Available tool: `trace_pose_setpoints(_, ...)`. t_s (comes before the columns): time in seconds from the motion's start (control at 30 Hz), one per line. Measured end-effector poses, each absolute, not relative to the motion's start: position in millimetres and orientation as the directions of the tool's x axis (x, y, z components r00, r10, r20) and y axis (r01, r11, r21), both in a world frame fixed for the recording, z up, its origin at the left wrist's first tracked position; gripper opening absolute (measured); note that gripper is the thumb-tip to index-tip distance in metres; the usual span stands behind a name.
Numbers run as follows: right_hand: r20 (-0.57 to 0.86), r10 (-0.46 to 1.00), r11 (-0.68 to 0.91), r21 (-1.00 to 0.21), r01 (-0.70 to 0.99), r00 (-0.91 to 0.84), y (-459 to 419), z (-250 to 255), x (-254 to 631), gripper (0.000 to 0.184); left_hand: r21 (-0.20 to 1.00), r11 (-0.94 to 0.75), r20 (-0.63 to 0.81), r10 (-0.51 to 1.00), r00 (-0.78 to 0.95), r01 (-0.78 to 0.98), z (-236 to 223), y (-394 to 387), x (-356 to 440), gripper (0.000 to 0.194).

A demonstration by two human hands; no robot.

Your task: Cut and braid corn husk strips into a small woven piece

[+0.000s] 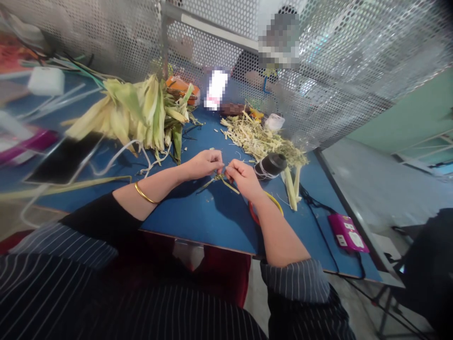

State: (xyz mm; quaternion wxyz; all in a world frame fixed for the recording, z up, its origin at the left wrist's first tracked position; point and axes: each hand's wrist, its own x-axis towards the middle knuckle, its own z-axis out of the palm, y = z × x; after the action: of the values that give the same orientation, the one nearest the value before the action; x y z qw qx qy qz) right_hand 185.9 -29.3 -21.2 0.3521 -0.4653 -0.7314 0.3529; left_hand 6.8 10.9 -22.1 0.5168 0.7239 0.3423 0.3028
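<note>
Over the blue table, my left hand (207,163) and my right hand (244,177) are close together, fingers pinched. Between them is a small knotted piece of corn husk (219,178), with narrow strips hanging from it. Both hands are closed on this piece; the fingertips hide part of it, and any thread there is too fine to make out. Just right of my right hand lies a dark cone of thread (275,164) with pale thread around it. Partly behind my right forearm is a red and yellow ring (275,202).
A large bundle of corn husks (141,111) lies at the left, near a dark phone-like slab (65,158) and a white cable (118,158). Shredded husk (255,137) is heaped at the back right. A purple power strip (348,233) sits by the right edge, before a perforated metal screen (219,47).
</note>
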Motion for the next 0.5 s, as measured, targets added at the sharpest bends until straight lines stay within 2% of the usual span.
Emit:
trace_pose_setpoints(0.13,0.191,0.945,0.297,-0.839,0.456,-0.264,-30,-25,183,0.028,0.934,-0.259,0.082,0.827,0.556,0.247,-25,13,6,0.014)
trace_pose_setpoints(0.27,0.148,0.964,0.214,-0.923,0.319,-0.220,-29,-33,180,0.019,0.950,-0.212,0.080,0.874,0.479,0.229,-27,12,6,0.016)
trace_pose_setpoints(0.33,0.110,0.970,0.165,-0.953,0.255,-0.217,-29,-35,179,0.014,0.925,-0.286,0.169,0.900,0.401,0.251,-29,10,8,0.018)
trace_pose_setpoints(0.43,0.101,0.968,0.153,-0.964,0.217,-0.231,-30,-34,176,0.019,0.812,-0.463,0.369,0.879,0.302,0.355,-30,8,11,0.019)
trace_pose_setpoints(0.5,0.102,0.967,0.151,-0.967,0.205,-0.232,-31,-33,174,0.017,0.750,-0.528,0.445,0.849,0.286,0.398,-30,6,12,0.016)
